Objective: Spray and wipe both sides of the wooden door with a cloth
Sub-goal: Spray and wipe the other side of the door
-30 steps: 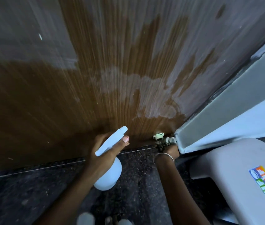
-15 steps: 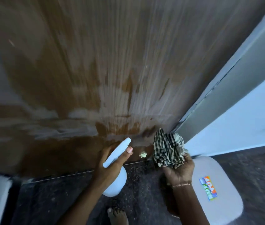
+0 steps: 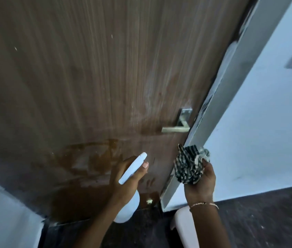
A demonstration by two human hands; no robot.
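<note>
The wooden door fills the view from nine o'clock through twelve and stands shut, or nearly so, against the pale door frame at three o'clock.

Lower panel: dark wet patches and pale smeared streaks lie at seven o'clock from the lever handle and run down to the bottom edge. This part appears sprayed and at least partly wiped. Upper panel: it reads dry and dull with a few light specks. The picture is soft there, so I cannot say whether it has been treated.

The left hand grips a white spray bottle, thumb along the head, nozzle aimed at the door just below the handle. The right hand, a bracelet at the wrist, holds a bunched checked cloth at four o'clock from the handle, clear of the wood and in front of the frame.

A small white door stop sits at the door's foot above the dark floor.

Judgement: this face is partly done. The handle zone and above are outstanding, and the far face is not in view, so it cannot be credited.
</note>
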